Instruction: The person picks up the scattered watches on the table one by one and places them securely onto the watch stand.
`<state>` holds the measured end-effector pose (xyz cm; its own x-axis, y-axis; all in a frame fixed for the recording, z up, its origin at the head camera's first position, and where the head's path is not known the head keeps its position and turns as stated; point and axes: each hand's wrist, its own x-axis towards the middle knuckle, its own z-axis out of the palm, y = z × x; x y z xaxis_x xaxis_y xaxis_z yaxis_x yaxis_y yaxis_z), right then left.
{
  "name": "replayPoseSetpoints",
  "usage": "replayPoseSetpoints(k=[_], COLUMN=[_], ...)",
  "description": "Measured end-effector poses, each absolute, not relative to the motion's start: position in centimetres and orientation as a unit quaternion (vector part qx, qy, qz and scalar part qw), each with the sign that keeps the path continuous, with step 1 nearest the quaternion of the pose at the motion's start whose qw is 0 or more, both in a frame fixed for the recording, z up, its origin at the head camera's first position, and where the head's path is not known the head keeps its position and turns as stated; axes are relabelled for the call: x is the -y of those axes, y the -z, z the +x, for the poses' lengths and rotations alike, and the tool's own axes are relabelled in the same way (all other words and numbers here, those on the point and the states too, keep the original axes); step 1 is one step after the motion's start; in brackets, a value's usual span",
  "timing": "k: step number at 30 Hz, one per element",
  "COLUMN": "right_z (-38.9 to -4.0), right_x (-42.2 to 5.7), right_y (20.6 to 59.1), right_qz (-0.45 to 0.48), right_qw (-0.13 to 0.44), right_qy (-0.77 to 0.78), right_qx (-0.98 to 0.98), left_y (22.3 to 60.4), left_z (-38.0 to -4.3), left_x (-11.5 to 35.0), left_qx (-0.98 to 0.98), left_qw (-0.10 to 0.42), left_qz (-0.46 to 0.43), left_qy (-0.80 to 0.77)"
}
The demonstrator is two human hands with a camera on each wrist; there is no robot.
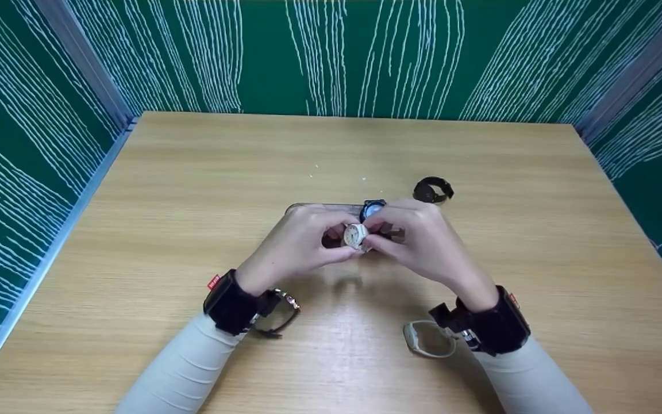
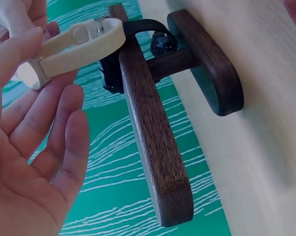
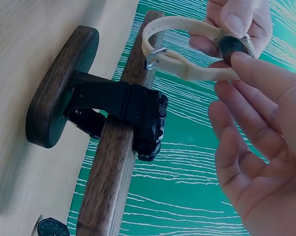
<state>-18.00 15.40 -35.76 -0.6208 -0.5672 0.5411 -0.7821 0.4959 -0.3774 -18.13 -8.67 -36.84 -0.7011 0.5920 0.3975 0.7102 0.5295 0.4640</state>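
Observation:
Between them, my left hand point(image 1: 314, 236) and right hand point(image 1: 426, 238) pinch a cream-strapped watch point(image 1: 355, 234) by its round case. Its strap is buckled into a loop, which extends towards a dark wooden watch stand point(image 2: 155, 147). In both wrist views the loop overlaps the stand's crossbar; I cannot tell whether they touch. A chunky black watch point(image 3: 148, 120) hangs with its strap around that crossbar. My left hand's other fingers are loosely bent, and so are those of my right hand. From the head view, the hands hide much of the stand.
Behind the right hand lies a dark watch point(image 1: 433, 190) on the wooden table point(image 1: 193, 172). A dark-strapped watch point(image 1: 285, 313) lies by the left wrist, a pale watch point(image 1: 430, 340) by the right wrist. Green walls point(image 1: 273, 57) with white lines enclose the table.

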Motion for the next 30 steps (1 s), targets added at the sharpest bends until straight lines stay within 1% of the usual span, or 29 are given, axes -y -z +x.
replayPoseSetpoints(k=[5, 8, 12, 21, 26, 30], right_z=[-18.0, -18.1, -18.2, -18.5, -18.5, -18.5], right_x=[-15.7, -15.9, -16.1, -16.5, -16.5, -16.5], right_y=[35.6, 35.4, 35.2, 35.2, 35.2, 35.2], right_qz=[0.386, 0.377, 0.369, 0.368, 0.364, 0.360], right_qw=[0.181, 0.185, 0.184, 0.183, 0.167, 0.149], right_qy=[-0.321, -0.326, -0.329, -0.328, -0.328, -0.331], right_qx=[0.846, 0.847, 0.850, 0.851, 0.855, 0.859], left_y=[36.9, 36.8, 36.6, 36.3, 36.2, 36.2], left_z=[-18.3, -18.4, -18.5, -18.6, -18.7, -18.7], left_x=[8.8, 9.0, 9.1, 9.4, 9.7, 9.8], left_qx=[0.857, 0.854, 0.857, 0.852, 0.850, 0.851], left_qw=[0.056, 0.047, 0.059, 0.100, 0.121, 0.124], left_qz=[-0.366, -0.355, -0.341, -0.344, -0.344, -0.344], left_qy=[0.360, 0.379, 0.382, 0.383, 0.379, 0.376])
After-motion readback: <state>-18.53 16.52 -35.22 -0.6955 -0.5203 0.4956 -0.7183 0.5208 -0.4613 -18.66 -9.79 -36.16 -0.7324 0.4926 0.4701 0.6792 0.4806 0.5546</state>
